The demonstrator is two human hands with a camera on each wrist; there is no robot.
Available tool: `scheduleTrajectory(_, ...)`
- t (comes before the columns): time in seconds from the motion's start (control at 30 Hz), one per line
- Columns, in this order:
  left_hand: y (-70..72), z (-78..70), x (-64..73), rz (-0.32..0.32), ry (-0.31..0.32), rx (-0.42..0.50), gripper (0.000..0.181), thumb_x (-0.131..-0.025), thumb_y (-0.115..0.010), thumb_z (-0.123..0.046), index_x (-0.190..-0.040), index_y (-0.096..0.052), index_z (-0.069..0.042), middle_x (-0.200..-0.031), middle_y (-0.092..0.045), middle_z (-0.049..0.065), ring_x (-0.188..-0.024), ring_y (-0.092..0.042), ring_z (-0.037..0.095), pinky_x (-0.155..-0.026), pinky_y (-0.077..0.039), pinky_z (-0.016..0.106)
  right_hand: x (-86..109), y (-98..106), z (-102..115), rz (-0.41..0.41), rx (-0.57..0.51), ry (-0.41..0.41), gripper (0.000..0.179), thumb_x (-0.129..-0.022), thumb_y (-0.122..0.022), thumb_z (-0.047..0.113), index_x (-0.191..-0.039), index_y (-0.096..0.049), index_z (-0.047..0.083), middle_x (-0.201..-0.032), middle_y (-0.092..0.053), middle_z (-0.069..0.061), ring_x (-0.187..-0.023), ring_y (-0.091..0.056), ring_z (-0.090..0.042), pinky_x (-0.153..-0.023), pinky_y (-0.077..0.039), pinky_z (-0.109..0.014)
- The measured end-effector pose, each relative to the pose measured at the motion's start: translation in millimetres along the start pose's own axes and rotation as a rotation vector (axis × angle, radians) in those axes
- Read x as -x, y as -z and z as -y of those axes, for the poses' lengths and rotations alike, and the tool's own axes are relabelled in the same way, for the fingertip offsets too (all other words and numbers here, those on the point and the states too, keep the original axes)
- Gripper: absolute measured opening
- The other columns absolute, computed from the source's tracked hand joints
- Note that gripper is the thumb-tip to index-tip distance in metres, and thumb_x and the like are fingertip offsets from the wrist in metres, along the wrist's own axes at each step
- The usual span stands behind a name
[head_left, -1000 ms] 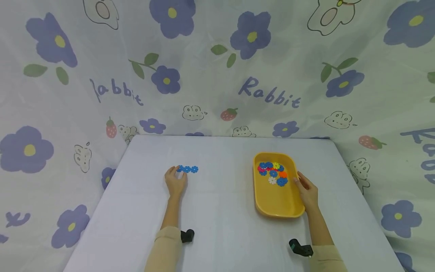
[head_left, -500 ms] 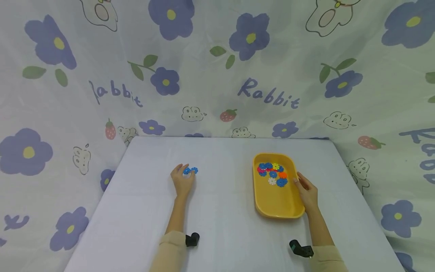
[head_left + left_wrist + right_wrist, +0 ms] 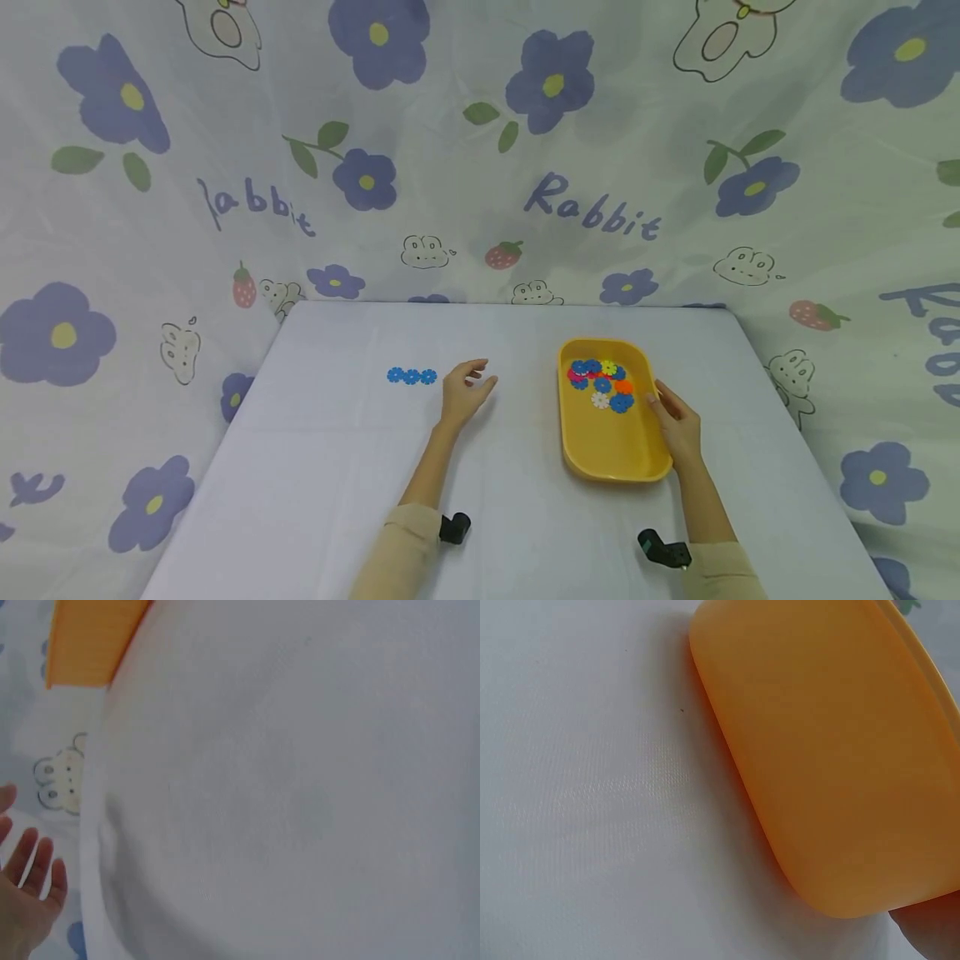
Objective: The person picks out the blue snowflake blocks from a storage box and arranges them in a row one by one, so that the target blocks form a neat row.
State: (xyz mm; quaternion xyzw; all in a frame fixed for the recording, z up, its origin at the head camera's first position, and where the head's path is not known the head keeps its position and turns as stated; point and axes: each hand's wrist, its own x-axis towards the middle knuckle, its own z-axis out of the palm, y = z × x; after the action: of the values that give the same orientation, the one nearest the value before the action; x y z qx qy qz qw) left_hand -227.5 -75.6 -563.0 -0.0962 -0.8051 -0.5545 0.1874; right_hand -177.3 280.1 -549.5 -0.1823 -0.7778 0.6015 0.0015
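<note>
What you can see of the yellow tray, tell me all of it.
The yellow tray is a rounded rectangle with raised walls and a rim, apparently smooth plastic. It sits open side up on the white table, its long sides running roughly away from the person. The right hand grips its right wall, thumb inside. Small flower-shaped pieces lie in its far half; its near half is bare.

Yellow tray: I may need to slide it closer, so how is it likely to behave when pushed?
The yellow tray looks like stiff, smooth plastic, so it should keep its shape. Its wide, shallow form makes tipping seem unlikely. The loose flower-shaped pieces inside would probably shift if it were jerked.
</note>
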Motion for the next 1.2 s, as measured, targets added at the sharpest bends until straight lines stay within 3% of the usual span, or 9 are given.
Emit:
scheduleTrajectory(0.13,-16.0,-12.3,-3.5,0.073,-0.028,0.048,0.033,-0.077,-0.074,-0.004,-0.106,-0.064,0.008,-0.098,-0.065,0.028,-0.083,-0.062,0.042,-0.071,-0.051,0.054,-0.7,0.0,-1.1,0.0,-0.004,0.005,0.062,-0.092,-0.053,0.045,-0.145,-0.038,0.016,-0.149,-0.035,-0.011,-0.134,-0.035,-0.026,-0.092,-0.039,-0.009)
scheduleTrajectory(0.37,-43.5,-34.5,-13.6,0.145,-0.07,0.118,0.031,-0.077,-0.073,-0.004,-0.104,-0.065,0.009,-0.094,-0.066,0.026,-0.08,-0.064,0.038,-0.071,-0.053,0.049,-0.4,0.5,-0.6,0.004,-0.001,0.001,0.063,-0.092,-0.053,0.046,-0.145,-0.038,0.017,-0.149,-0.035,-0.011,-0.133,-0.035,-0.025,-0.09,-0.039,-0.007)
scheduleTrajectory(0.47,-54.8,-49.8,-17.6,0.168,-0.078,0.147,0.029,-0.077,-0.072,0.001,-0.103,-0.064,0.01,-0.093,-0.066,0.025,-0.081,-0.063,0.04,-0.072,-0.054,0.048,-0.6,0.5,0.1,-0.001,0.0,0.004,0.062,-0.092,-0.053,0.046,-0.145,-0.038,0.017,-0.149,-0.036,-0.011,-0.133,-0.036,-0.025,-0.089,-0.039,-0.007)
scheduleTrajectory(0.6,-61.3,-80.8,-18.5,0.219,-0.081,0.212,0.027,-0.077,-0.069,0.008,-0.102,-0.061,0.016,-0.094,-0.063,0.031,-0.082,-0.061,0.045,-0.073,-0.053,0.051,0.2,0.1,1.2,-0.002,0.005,0.004,0.061,-0.092,-0.053,0.045,-0.144,-0.038,0.016,-0.149,-0.035,-0.011,-0.133,-0.035,-0.025,-0.093,-0.039,-0.01)
scheduleTrajectory(0.67,-68.1,-86.8,-18.6,0.246,-0.071,0.242,0.028,-0.077,-0.068,0.01,-0.102,-0.06,0.018,-0.095,-0.062,0.033,-0.083,-0.061,0.047,-0.074,-0.053,0.052,0.8,-0.1,1.4,0.0,0.006,-0.002,0.061,-0.093,-0.053,0.045,-0.145,-0.038,0.016,-0.149,-0.035,-0.011,-0.133,-0.035,-0.025,-0.095,-0.038,-0.011)
scheduleTrajectory(0.97,-114.0,-77.4,-20.9,0.346,-0.033,0.204,0.031,-0.079,-0.073,-0.003,-0.106,-0.063,0.009,-0.096,-0.066,0.02,-0.084,-0.066,0.028,-0.074,-0.055,0.025,0.3,-0.4,0.7,-0.005,-0.008,-0.018,0.063,-0.092,-0.053,0.047,-0.145,-0.038,0.017,-0.149,-0.036,-0.011,-0.132,-0.035,-0.024,-0.095,-0.038,-0.011)
scheduleTrajectory(1.2,-136.2,-79.2,-18.7,0.471,-0.002,0.129,0.034,-0.081,-0.071,-0.004,-0.111,-0.062,0.007,-0.105,-0.064,0.025,-0.096,-0.064,0.034,-0.08,-0.053,0.025,0.3,-0.8,-0.2,-0.01,-0.006,-0.01,0.063,-0.091,-0.053,0.047,-0.144,-0.039,0.016,-0.148,-0.036,-0.011,-0.131,-0.036,-0.024,-0.094,-0.038,-0.011)
